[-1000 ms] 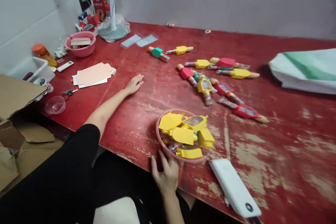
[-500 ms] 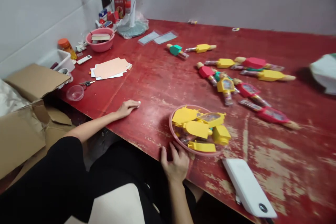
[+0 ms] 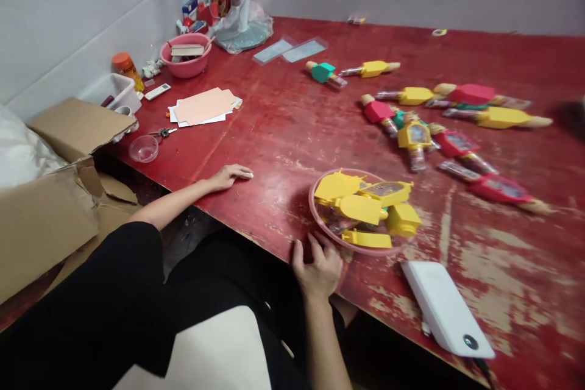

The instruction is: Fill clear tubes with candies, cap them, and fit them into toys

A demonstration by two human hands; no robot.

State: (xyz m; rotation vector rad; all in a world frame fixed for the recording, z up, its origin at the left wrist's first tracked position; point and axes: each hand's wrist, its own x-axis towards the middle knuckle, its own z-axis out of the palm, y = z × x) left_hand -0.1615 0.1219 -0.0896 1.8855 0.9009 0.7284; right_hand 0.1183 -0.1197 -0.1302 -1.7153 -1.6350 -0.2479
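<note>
My left hand [image 3: 232,177] rests on the red table [image 3: 269,146] near its front edge, holding nothing, fingers stretched out. At the table edge my right hand [image 3: 319,269] lies with fingers apart, its fingertips close against a pink bowl [image 3: 314,210]. Whether they touch the rim I cannot tell. Several yellow plastic pieces [image 3: 361,209] fill that bowl, with a bit of green among them. Beyond it lie several toy-like pieces with wrapped tubes, among them a yellow one [image 3: 415,136], a red one [image 3: 500,187] and a green one [image 3: 323,72].
A white power bank [image 3: 445,308] with a cable lies to the right. Farther left are stacked cards [image 3: 203,106], keys [image 3: 163,132], a clear dish [image 3: 143,149], another pink bowl [image 3: 192,67] and a remote [image 3: 158,92]. An open cardboard box [image 3: 46,237] stands beside the table.
The camera view has turned, so everything sits farther right and slightly higher. The white object at the right edge has left the view. Both hands keep their places on the table.
</note>
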